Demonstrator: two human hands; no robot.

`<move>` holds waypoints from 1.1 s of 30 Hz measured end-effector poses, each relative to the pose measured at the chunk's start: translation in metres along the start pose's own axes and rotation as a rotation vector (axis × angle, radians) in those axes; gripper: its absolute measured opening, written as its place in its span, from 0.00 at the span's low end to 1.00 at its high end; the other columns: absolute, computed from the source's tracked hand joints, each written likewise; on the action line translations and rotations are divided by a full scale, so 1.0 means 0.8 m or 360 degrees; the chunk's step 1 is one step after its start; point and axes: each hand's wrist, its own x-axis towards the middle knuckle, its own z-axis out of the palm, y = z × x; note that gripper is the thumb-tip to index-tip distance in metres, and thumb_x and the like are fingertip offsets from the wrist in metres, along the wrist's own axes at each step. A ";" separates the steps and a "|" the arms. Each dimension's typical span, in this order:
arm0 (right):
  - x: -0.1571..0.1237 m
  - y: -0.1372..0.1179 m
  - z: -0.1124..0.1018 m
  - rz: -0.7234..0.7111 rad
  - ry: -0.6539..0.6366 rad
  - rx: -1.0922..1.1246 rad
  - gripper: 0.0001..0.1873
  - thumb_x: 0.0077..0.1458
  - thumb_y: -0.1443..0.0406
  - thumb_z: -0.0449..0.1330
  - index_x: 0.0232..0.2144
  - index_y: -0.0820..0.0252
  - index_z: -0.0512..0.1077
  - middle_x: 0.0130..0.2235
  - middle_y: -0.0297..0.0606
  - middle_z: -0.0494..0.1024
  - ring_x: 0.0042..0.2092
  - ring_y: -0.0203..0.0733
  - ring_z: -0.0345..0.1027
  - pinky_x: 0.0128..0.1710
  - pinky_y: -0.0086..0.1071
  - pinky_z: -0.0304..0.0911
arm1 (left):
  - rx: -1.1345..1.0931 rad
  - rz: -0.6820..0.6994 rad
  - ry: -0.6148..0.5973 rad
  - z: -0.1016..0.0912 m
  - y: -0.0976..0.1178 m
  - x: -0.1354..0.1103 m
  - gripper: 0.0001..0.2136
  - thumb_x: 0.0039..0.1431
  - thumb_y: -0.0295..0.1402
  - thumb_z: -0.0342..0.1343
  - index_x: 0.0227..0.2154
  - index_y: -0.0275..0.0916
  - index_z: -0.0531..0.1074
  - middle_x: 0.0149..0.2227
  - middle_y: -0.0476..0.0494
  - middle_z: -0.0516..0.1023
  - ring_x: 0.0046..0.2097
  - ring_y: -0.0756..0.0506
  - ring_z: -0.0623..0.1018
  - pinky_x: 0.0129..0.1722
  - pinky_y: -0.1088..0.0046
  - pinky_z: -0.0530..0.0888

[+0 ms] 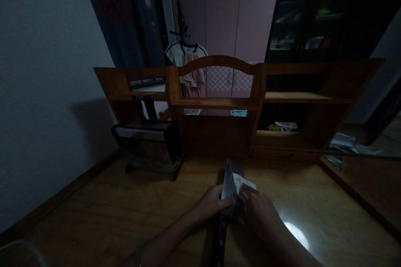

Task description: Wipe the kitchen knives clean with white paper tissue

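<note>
A cleaver [229,183] with a broad grey blade is in front of me, its black riveted handle [219,238] pointing back toward my body. My left hand [213,203] is closed on the blade near the handle, thumb across the flat face. A crumpled white tissue or cloth [240,181] is pinched in my right hand [255,206] and pressed against the blade's right side. The fingers of my right hand partly hide the blade and the lower part of the white piece.
On the left stands a knife holder [150,146] with two black-handled knives [150,108] in it. A wooden shelf unit [216,133] spans the back of the wooden tabletop [125,212]. The wall [56,91] borders the left side. A bright light reflection lies at right.
</note>
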 end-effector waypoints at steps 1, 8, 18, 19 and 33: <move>0.000 -0.001 0.000 -0.0022 0.0015 0.0017 0.24 0.48 0.78 0.48 0.45 0.67 0.73 0.51 0.52 0.73 0.50 0.51 0.69 0.47 0.36 0.67 | -0.0001 0.0008 0.0001 0.000 -0.001 0.000 0.15 0.51 0.31 0.56 0.42 0.33 0.73 0.39 0.45 0.76 0.39 0.45 0.74 0.37 0.75 0.68; 0.001 -0.016 -0.005 -0.0159 0.0074 0.0252 0.31 0.49 0.78 0.48 0.57 0.66 0.63 0.61 0.51 0.59 0.58 0.45 0.61 0.56 0.35 0.60 | -0.0005 0.0037 -0.0007 0.001 -0.005 0.003 0.15 0.50 0.29 0.55 0.42 0.32 0.72 0.39 0.45 0.76 0.39 0.45 0.73 0.37 0.75 0.68; -0.005 -0.018 0.000 -0.0398 0.0183 0.0451 0.36 0.51 0.78 0.49 0.62 0.56 0.55 0.64 0.44 0.53 0.62 0.46 0.53 0.59 0.41 0.55 | 0.0069 0.0018 0.0055 0.002 -0.005 0.003 0.12 0.48 0.30 0.56 0.37 0.31 0.71 0.33 0.47 0.74 0.34 0.48 0.71 0.32 0.77 0.67; -0.005 -0.017 0.000 -0.0402 0.0194 0.0453 0.36 0.51 0.78 0.50 0.62 0.56 0.56 0.64 0.44 0.53 0.62 0.47 0.53 0.59 0.41 0.56 | 0.0083 0.0002 0.0068 0.003 -0.006 0.003 0.11 0.48 0.30 0.57 0.37 0.31 0.71 0.33 0.47 0.73 0.34 0.48 0.71 0.31 0.77 0.66; 0.000 -0.014 0.006 -0.0304 0.0208 0.0435 0.35 0.49 0.78 0.50 0.60 0.60 0.58 0.63 0.48 0.56 0.61 0.48 0.55 0.58 0.41 0.57 | 0.0032 0.0010 0.0033 0.003 -0.002 0.004 0.11 0.49 0.30 0.57 0.36 0.32 0.72 0.32 0.48 0.72 0.33 0.49 0.70 0.32 0.78 0.65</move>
